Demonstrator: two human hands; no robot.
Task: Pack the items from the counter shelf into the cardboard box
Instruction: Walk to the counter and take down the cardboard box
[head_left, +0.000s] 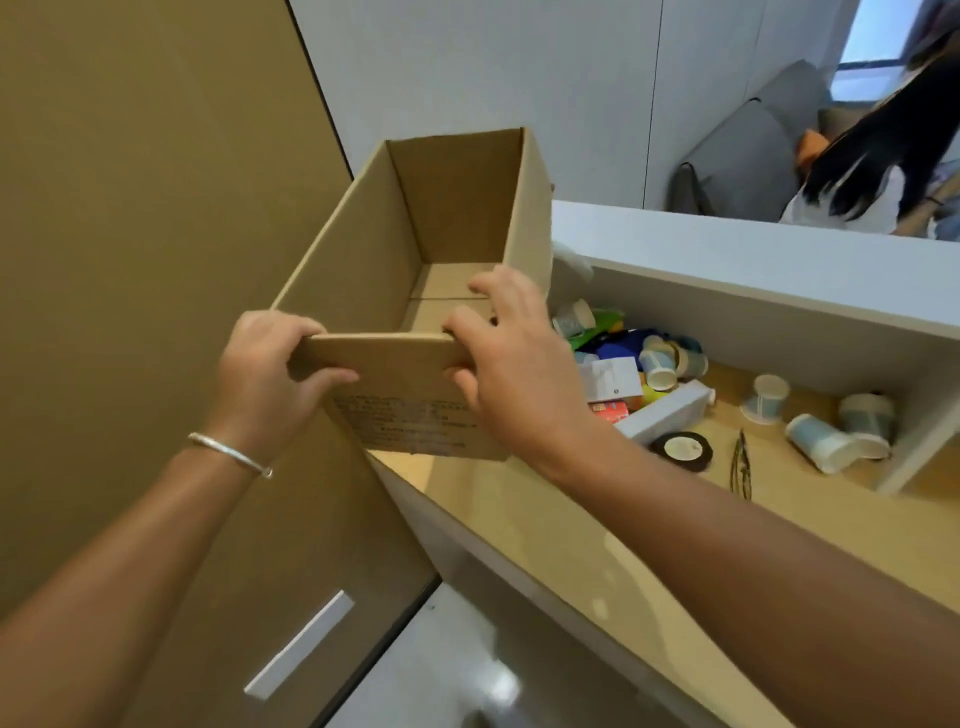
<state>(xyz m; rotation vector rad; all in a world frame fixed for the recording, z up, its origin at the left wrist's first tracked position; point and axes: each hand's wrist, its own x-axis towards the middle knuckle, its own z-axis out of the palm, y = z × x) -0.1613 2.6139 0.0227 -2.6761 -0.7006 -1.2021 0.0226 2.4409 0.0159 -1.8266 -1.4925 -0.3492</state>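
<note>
The box (415, 249) sits on the left end of the wooden shelf (571, 530), against the tan panel, its top open and nothing visible inside. Both hands hold its near wall: the left hand (270, 374) grips the left corner, fingers curled over the rim and thumb on the outer face; the right hand (511, 364) pinches the right corner the same way, fingers reaching inside.

The box looks light and fairly stiff — plain corrugated card, easy to slide or tilt by that rim, though a single wall will likely flex if pulled hard, so gripping near the corners, as now, seems soundest.

The things to pack lie to its right under the white counter (753, 244). Paper cups (660, 369) lie tumbled in a heap, with more cups (826, 441) further right — light, easily crushed, best taken round the body with a soft grip or nested. A roll of tape (681, 449) lies flat; stiff, probably simplest by its rim. A white carton (667, 410) lies beside it, rigid enough to take across its width. A thin metal tool (740, 465) — tweezers or scissors, I cannot tell which — lies flat on the wood and may need a fingertip pinch. Coloured packets (618, 338) behind the cups look soft and are partly hidden
</note>
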